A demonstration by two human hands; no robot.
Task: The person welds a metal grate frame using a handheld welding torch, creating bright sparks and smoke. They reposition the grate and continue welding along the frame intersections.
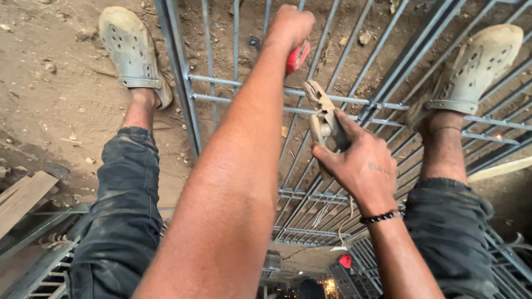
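My left hand (288, 26) reaches far forward with its fist closed around a red-handled tool (298, 56); only the red handle shows below the fist. My right hand (360, 166), with a dark bead bracelet on the wrist, grips a beige clamp-like tool (322, 117) whose jaws point at a horizontal bar of a grey metal grille (332, 101). The grille lies flat on the dirt under me. The red handle hangs just above and left of the clamp's jaws.
My feet in dusty perforated clogs stand wide apart, the left clog (132, 47) on bare dirt and the right clog (471, 69) on the grille bars. Wooden planks (22, 196) lie at the left edge. More stacked metal frames (310, 232) sit below.
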